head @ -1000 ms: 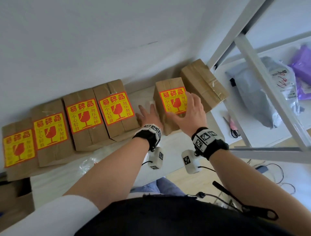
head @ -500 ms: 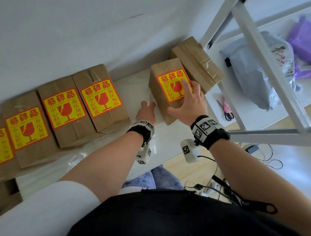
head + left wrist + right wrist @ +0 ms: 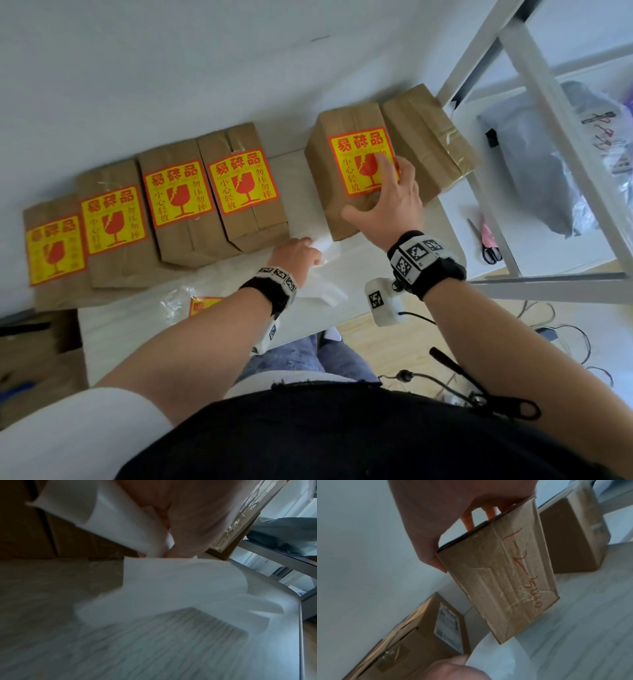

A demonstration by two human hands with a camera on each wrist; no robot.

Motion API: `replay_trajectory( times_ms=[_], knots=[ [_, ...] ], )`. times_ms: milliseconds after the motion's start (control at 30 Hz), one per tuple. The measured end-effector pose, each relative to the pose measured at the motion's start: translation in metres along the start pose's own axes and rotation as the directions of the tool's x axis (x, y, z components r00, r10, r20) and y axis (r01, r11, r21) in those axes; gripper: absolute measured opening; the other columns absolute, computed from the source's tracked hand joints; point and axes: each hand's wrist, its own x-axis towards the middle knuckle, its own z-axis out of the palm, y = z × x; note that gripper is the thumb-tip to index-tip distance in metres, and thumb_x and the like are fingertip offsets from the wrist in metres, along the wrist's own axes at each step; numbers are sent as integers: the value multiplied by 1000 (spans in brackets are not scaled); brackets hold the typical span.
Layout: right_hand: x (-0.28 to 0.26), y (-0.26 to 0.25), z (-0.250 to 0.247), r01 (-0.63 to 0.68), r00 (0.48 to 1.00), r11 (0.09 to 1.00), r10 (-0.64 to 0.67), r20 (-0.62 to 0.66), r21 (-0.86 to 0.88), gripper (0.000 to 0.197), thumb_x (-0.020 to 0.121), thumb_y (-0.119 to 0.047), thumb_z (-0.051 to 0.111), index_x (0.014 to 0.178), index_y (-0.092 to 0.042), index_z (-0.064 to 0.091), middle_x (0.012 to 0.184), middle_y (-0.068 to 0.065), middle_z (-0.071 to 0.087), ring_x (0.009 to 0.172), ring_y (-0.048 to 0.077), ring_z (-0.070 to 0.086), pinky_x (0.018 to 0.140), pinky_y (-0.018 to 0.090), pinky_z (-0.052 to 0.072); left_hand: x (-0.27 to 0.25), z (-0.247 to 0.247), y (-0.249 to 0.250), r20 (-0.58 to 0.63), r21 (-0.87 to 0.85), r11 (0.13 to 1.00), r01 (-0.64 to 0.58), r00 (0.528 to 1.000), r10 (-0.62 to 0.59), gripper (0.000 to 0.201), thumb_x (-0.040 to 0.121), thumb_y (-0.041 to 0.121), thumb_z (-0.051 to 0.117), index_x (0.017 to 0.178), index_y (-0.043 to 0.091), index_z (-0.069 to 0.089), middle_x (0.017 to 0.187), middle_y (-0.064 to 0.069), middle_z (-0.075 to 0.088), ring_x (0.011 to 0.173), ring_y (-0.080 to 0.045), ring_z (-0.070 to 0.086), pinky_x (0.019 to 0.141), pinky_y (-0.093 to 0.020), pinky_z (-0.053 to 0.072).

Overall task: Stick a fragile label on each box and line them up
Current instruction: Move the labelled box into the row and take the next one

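Four brown cardboard boxes stand side by side in a row along the tabletop's far edge against the wall, each with a yellow fragile label printed with red characters and a broken-goblet sign on its upper face: the leftmost box (image 3: 51, 253) at the far left corner, the second box (image 3: 113, 222), the third box (image 3: 178, 198) and the fourth box (image 3: 243, 185). Apart from them, toward the right edge, a fifth brown labelled box (image 3: 346, 161) is tilted, raised off the tabletop. Just beside it, at the far right corner, lies an unlabelled brown taped box (image 3: 424, 137). White peeled backing papers (image 3: 323, 291) lie near the front edge.
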Motion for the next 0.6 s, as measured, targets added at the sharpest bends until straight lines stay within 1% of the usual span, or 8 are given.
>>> replay_trajectory(
  times_ms=[67, 167, 200, 267, 400, 467, 500, 600],
  knots=[
    [0, -10, 9, 13, 1000, 1000, -13, 16, 2, 94, 65, -56, 68, 146, -29, 28, 150, 7, 26, 127, 33, 40, 104, 46, 38, -9, 2, -8, -6, 34, 999, 34, 999, -34, 32, 94, 8, 47, 111, 25, 68, 115, -3, 56, 102, -27, 59, 73, -29, 39],
    [3, -28, 23, 31, 999, 999, -31, 17, -6, 93, 65, -53, 69, 145, -27, 29, 149, 9, 28, 129, 35, 39, 103, 47, 39, -22, 7, -20, -6, 87, 995, 40, 999, -40, 25, 93, 11, 53, 106, 23, 71, 111, 0, 57, 111, -25, 52, 77, -30, 44],
    [4, -32, 28, 36, 999, 999, -35, 14, -8, 94, 64, -52, 70, 144, -26, 30, 148, 10, 28, 128, 35, 40, 103, 47, 39, -24, 9, -24, 1, 106, 993, 53, 999, -53, 24, 94, 13, 53, 106, 22, 72, 113, 0, 57, 114, -25, 49, 80, -30, 45],
    [6, -41, 41, 55, 998, 998, -54, 20, -17, 95, 63, -53, 71, 144, -26, 30, 146, 11, 30, 127, 35, 41, 103, 46, 40, -30, 10, -29, -9, 133, 987, 93, 996, -92, 22, 96, 19, 53, 107, 22, 73, 123, 0, 57, 120, -27, 45, 90, -34, 44],
    [8, -49, 66, 111, 992, 993, -109, 60, -32, 95, 64, -57, 72, 144, -24, 31, 148, 13, 28, 126, 36, 42, 104, 45, 39, -35, 10, -30, -60, 171, 979, 113, 993, -104, 28, 95, 22, 50, 110, 20, 73, 135, 0, 55, 124, -26, 45, 105, -39, 34],
    [10, -50, 74, 135, 990, 990, -133, 57, -48, 92, 68, -60, 69, 144, -23, 32, 149, 14, 27, 127, 36, 41, 106, 45, 38, -37, 10, -31, -55, 139, 982, 130, 991, -124, 27, 94, 20, 50, 112, 21, 70, 143, 0, 50, 130, -26, 41, 110, -40, 32],
    [11, -51, 75, 150, 988, 987, -147, 58, -55, 90, 72, -62, 67, 144, -22, 32, 150, 15, 26, 129, 36, 40, 107, 45, 37, -39, 10, -31, -62, 99, 984, 150, 988, -145, 27, 93, 18, 50, 110, 22, 70, 144, 0, 49, 132, -25, 40, 110, -40, 31],
    [20, -55, 76, 190, 979, 982, -189, 82, 5, 74, 88, -57, 55, 147, -18, 32, 154, 16, 22, 134, 37, 35, 110, 46, 34, -44, 4, -30, -99, -66, 981, 184, 977, -190, 26, 87, 9, 52, 96, 25, 70, 140, 5, 52, 132, -21, 40, 107, -36, 33]
  ],
)
